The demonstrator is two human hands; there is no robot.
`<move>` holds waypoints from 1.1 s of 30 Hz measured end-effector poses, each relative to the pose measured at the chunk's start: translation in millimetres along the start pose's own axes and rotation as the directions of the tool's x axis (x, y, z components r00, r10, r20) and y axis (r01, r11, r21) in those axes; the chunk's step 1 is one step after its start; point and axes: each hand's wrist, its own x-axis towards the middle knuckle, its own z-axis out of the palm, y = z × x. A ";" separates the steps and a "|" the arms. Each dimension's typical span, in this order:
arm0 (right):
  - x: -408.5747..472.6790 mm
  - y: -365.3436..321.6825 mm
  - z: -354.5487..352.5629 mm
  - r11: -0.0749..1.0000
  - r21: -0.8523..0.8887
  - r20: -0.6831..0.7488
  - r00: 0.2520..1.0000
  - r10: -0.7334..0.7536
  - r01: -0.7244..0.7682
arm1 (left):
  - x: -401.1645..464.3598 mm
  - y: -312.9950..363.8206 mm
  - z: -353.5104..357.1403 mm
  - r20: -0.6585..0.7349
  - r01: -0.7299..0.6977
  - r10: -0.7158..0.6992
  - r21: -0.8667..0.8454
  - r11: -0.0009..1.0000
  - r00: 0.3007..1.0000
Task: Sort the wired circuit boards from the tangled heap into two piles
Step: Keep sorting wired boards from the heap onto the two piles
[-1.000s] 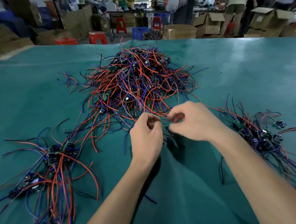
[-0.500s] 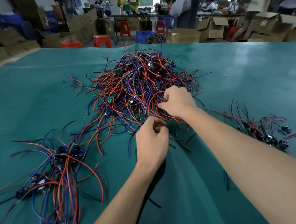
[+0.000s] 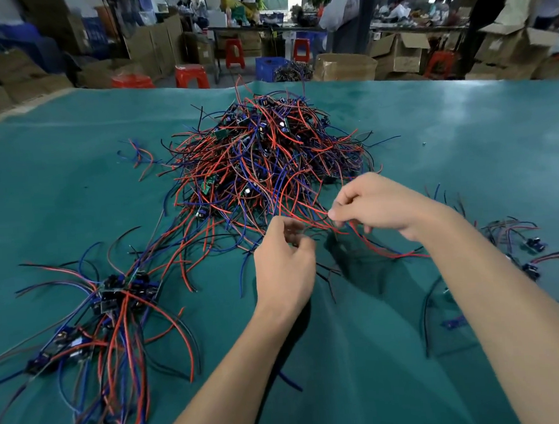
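A tangled heap (image 3: 268, 159) of small circuit boards with red and blue wires lies in the middle of the green table (image 3: 53, 168). One sorted pile (image 3: 112, 299) spreads at the near left, another pile (image 3: 525, 247) sits at the right, partly hidden by my right arm. My right hand (image 3: 377, 205) pinches red and blue wires at the heap's near edge, lifted a little off the cloth. My left hand (image 3: 285, 264) is just left of it, fingers curled around thin wires; what board hangs from them is hidden.
The green cloth is wrinkled under my hands. Loose wires (image 3: 138, 155) lie left of the heap. Beyond the table's far edge stand cardboard boxes (image 3: 344, 66), red stools (image 3: 192, 75), a blue crate (image 3: 269, 67) and people working.
My right hand reached into the heap, then pulled back toward me with red and blue wires in its pinch. My left hand stayed near the heap's front edge.
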 end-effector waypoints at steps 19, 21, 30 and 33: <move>28.0 -14.1 38.3 0.895 -0.445 -0.282 0.944 -0.170 0.028 | -0.1 0.4 -1.8 0.024 0.027 -0.026 -0.054 0.998 0.999; 20.2 -13.9 23.5 0.945 -0.327 -0.307 0.941 -0.142 0.036 | 0.2 -0.3 -1.4 0.025 0.028 -0.027 -0.053 0.998 0.999; -57.2 -4.2 -1.4 0.912 0.335 -0.458 0.887 -0.061 0.236 | -3.2 4.5 -0.9 0.074 0.070 -0.053 -0.253 0.965 0.996; -74.6 3.2 19.8 0.892 0.383 -0.204 0.963 -0.173 0.242 | -1.4 5.2 -1.7 0.121 0.104 -0.073 -0.274 0.956 0.990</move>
